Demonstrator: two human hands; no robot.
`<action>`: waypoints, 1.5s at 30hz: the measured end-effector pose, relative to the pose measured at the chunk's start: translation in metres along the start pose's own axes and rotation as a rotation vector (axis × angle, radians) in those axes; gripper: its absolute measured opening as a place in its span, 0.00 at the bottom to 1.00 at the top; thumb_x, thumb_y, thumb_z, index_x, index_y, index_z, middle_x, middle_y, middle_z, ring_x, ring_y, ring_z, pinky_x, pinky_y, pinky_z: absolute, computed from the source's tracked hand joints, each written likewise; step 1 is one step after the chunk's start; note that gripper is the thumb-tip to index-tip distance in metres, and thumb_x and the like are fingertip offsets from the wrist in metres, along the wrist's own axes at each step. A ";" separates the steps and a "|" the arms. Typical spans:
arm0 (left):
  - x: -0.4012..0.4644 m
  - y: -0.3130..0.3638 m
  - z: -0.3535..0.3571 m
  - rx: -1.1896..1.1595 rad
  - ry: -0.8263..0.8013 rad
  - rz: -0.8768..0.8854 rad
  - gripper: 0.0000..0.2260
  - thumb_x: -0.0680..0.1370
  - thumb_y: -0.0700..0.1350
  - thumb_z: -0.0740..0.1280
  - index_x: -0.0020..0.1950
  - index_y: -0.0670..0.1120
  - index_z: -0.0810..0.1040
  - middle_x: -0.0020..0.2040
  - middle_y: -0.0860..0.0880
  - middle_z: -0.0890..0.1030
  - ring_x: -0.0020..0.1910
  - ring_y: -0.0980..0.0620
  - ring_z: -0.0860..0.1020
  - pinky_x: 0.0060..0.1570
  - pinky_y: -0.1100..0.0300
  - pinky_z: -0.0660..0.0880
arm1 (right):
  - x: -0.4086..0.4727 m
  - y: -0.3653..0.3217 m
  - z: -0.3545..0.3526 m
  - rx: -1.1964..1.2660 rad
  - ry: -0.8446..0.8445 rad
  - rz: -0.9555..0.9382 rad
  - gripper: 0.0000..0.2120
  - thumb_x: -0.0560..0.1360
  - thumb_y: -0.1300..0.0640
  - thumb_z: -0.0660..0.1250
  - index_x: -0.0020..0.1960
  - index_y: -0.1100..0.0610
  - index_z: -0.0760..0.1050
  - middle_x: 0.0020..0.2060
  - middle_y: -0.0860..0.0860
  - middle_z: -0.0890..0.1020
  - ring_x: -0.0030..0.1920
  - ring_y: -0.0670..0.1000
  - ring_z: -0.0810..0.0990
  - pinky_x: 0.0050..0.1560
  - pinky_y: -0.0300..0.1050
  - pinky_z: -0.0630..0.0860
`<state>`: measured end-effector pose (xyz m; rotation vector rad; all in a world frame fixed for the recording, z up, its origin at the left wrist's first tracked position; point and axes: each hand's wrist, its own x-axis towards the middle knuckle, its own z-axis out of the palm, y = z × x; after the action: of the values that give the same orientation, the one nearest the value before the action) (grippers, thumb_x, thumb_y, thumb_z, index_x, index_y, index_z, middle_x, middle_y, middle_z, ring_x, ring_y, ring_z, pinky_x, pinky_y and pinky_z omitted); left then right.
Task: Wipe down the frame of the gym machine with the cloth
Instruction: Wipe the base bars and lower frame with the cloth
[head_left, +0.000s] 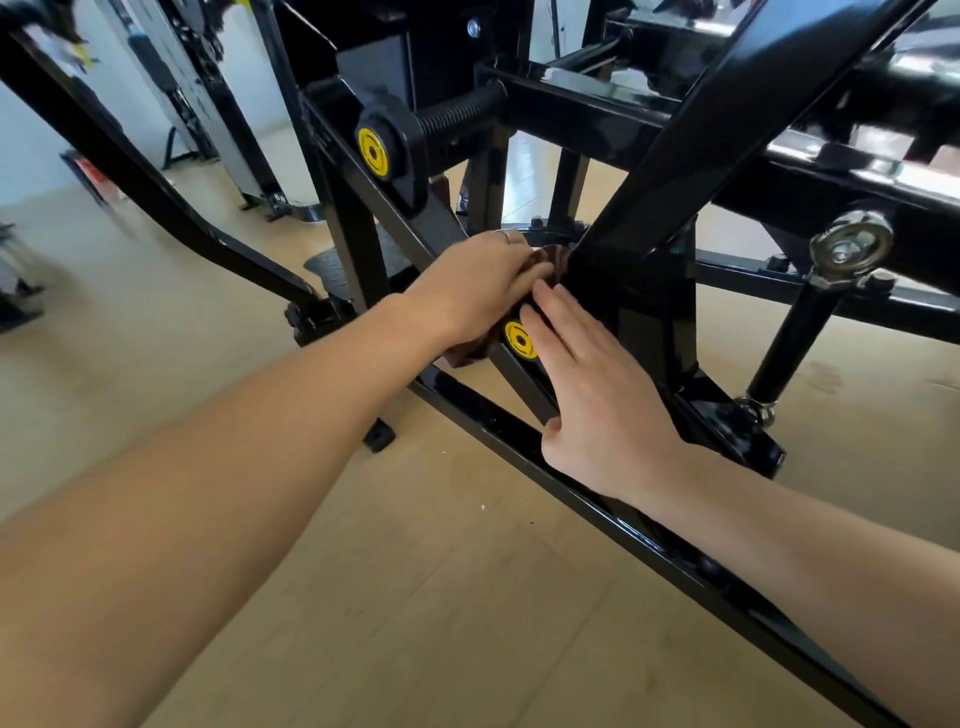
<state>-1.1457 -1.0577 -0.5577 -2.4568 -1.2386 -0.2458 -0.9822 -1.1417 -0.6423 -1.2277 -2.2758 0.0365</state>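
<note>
The left hand (475, 288) holds the dark cloth (550, 258) on the frame (639, 291) joint, wiping. The right hand (592, 389) lies flat just below. Next, rub along the bar.

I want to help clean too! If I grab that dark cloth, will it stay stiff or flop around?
Probably floppy: the cloth looks bunched and crumpled under the left hand, pressed against the black frame. It likely weighs little, since it hangs there under one hand. It probably won't roll or break. The right hand lies flat on the frame.
</note>
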 end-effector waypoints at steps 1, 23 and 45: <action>-0.001 0.000 0.002 0.002 0.004 0.027 0.19 0.87 0.52 0.56 0.58 0.41 0.80 0.57 0.46 0.79 0.52 0.49 0.77 0.56 0.49 0.75 | 0.000 0.000 0.000 -0.003 0.001 0.002 0.49 0.68 0.61 0.76 0.83 0.59 0.55 0.84 0.53 0.52 0.83 0.53 0.49 0.81 0.50 0.54; -0.005 -0.032 -0.010 0.154 -0.022 -0.059 0.16 0.85 0.49 0.58 0.65 0.41 0.78 0.63 0.43 0.78 0.61 0.45 0.77 0.58 0.49 0.79 | -0.001 0.006 0.003 0.018 0.042 -0.021 0.46 0.67 0.67 0.75 0.81 0.60 0.60 0.82 0.55 0.57 0.83 0.56 0.54 0.81 0.55 0.58; -0.024 0.003 0.017 -0.124 0.148 -0.228 0.14 0.87 0.48 0.58 0.61 0.40 0.78 0.61 0.44 0.76 0.58 0.47 0.74 0.57 0.55 0.72 | 0.038 -0.014 -0.009 0.101 0.110 0.120 0.29 0.68 0.62 0.77 0.65 0.60 0.70 0.64 0.56 0.72 0.60 0.54 0.74 0.58 0.46 0.78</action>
<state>-1.1578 -1.0697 -0.5819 -2.3456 -1.4762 -0.5715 -1.0050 -1.1227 -0.6136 -1.2793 -2.0790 0.1230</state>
